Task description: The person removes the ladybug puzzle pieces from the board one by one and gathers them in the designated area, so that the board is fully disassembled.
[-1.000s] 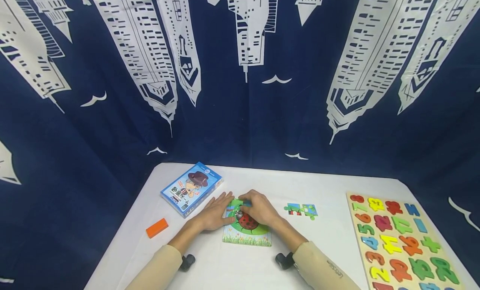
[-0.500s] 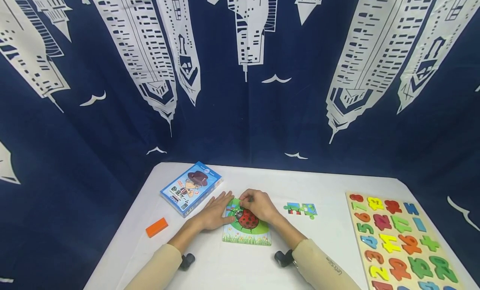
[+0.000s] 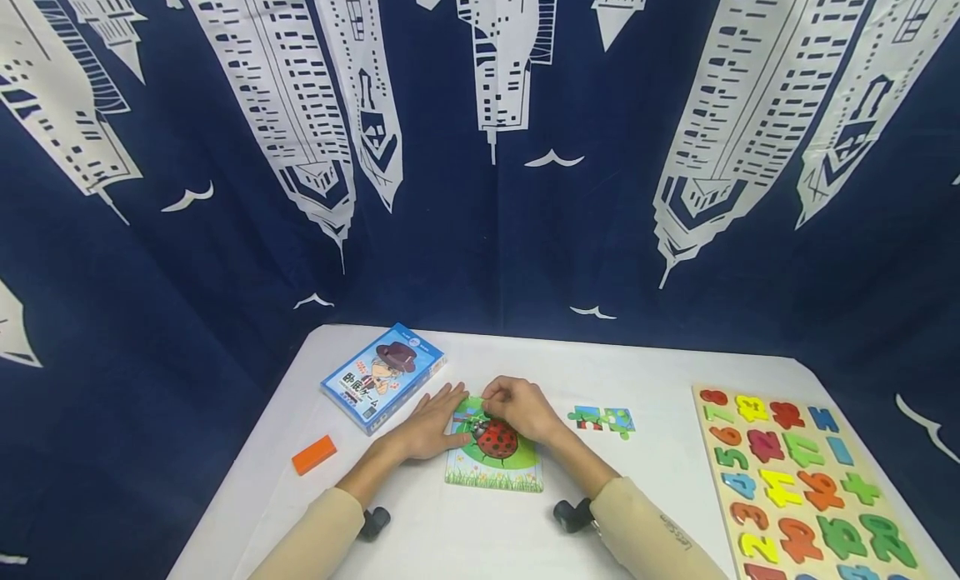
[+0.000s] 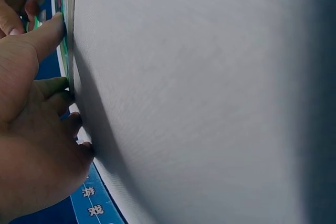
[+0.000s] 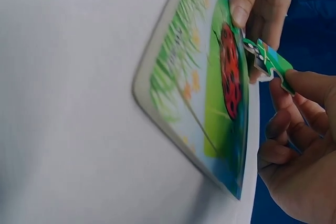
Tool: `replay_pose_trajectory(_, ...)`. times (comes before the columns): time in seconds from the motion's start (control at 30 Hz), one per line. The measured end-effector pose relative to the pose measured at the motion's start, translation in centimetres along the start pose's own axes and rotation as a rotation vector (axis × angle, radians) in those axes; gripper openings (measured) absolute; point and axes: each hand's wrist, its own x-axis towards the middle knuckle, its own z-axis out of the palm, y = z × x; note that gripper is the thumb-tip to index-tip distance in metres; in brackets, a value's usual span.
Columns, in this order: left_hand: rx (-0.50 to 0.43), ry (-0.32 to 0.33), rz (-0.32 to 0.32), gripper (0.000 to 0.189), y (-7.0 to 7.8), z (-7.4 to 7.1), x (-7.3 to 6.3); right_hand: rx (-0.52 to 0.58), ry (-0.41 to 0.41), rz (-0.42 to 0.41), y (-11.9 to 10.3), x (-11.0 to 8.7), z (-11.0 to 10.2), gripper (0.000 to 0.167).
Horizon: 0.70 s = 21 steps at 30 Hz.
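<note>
On the white table (image 3: 450, 538) lies a square ladybug jigsaw board (image 3: 493, 482), its grassy edge toward the person. My left hand (image 3: 429, 430) rests along the board's left edge, fingers straight and thumb on its face; the left wrist view shows this hand (image 4: 23, 114) side-on. Above the board's upper part is my right hand (image 3: 525, 411). In the right wrist view, this hand (image 5: 310, 129) pinches a green jigsaw piece (image 5: 278, 62) between thumb and finger, tilted up from the board (image 5: 197, 72). That piece is mostly hidden by fingers in the head view.
Right of the board lie two loose jigsaw pieces (image 3: 588, 418). A blue game box (image 3: 386, 376) sits at the back left, with an orange block (image 3: 314, 455) nearer. A number puzzle board (image 3: 754, 467) takes up the right side. Behind hangs a navy curtain (image 3: 450, 263).
My right hand has shifted slightly up and to the right over the board, uncovering more of the ladybug. The left hand has stayed where it was.
</note>
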Motion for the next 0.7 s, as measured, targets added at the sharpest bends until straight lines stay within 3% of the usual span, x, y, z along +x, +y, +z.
replay_pose_trajectory(0.4, -0.016, 0.014, 0.028, 0.075, 0.1, 0.0, -0.1, 0.047, -0.043, 0.018, 1.2, -0.5, -3.7, 0.005)
replay_pose_trajectory(0.7, -0.024, 0.018, 0.034, 0.075, -0.1, 0.1, 0.0, 0.074, -0.085, 0.125, 3.1, -1.2, -7.3, 0.006)
